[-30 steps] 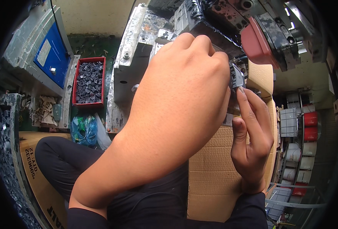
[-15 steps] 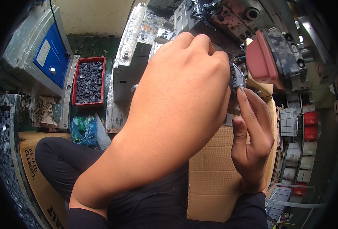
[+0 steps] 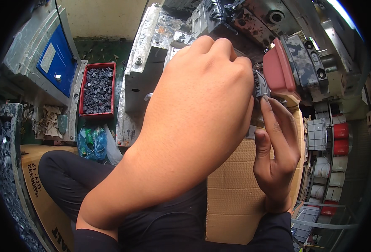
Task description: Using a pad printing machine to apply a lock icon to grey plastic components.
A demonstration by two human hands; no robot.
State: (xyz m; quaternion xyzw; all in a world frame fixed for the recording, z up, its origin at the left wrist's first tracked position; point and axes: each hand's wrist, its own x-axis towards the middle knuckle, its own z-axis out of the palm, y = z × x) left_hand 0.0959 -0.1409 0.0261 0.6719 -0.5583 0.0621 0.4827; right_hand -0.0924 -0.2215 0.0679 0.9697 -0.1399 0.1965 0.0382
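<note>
My left hand [image 3: 206, 88] reaches across the middle with its back turned up and its knuckles bent. Its fingers curl away out of sight at the machine, so whatever they grip is hidden. Just past its right edge shows a small grey part [image 3: 261, 86] with a ribbed, angular face. My right hand [image 3: 277, 147] is raised at the right, thumb apart from the fingers. One fingertip touches the lower end of the grey part. Above and right of this part stands a red block [image 3: 279, 69] fixed to a stained metal machine head [image 3: 305, 61].
A red bin [image 3: 82, 98] of small dark parts stands on the floor at left, beside a blue-panelled metal cabinet [image 3: 59, 63]. Cardboard [image 3: 231, 193] lies below my hands. Plastic bags [image 3: 94, 143] lie near my knee. Shelving with bins [image 3: 340, 138] lines the right.
The red block and the machine head have shifted left, closer to my left hand and the grey part. Both hands have stayed almost in place.
</note>
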